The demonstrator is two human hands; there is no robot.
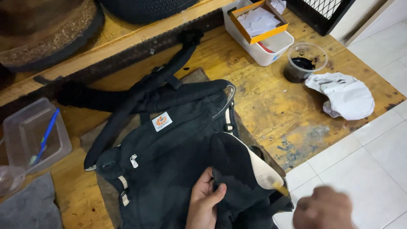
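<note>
Presently, as observed from the head view:
Item: black fabric carrier [178, 148] lay spread on a brown mat [199, 76] on the wooden table [263, 97].
Long axis: ran from the near edge up and left; its padded strap [140, 97] pointed toward the raised wooden ledge [127, 42] at the back.
Left hand: left hand [204, 201] was clamped on a fold of the carrier's black cloth, thumb on top, at the item's near end.
Right hand: right hand [324, 210] was blurred, out past the table edge over the white tiled floor [373, 169], just beside a cream-lined flap [260, 169]; whether it gripped anything could not be told.
Edges: table edge ran diagonally at right; the carrier overhung it slightly at the near corner.
Open room: bare wood lay right of the carrier, before the cup of dark liquid [306, 61], crumpled white paper [345, 95] and white box [258, 29].
Left side: clear tub with blue brush [44, 135].
</note>
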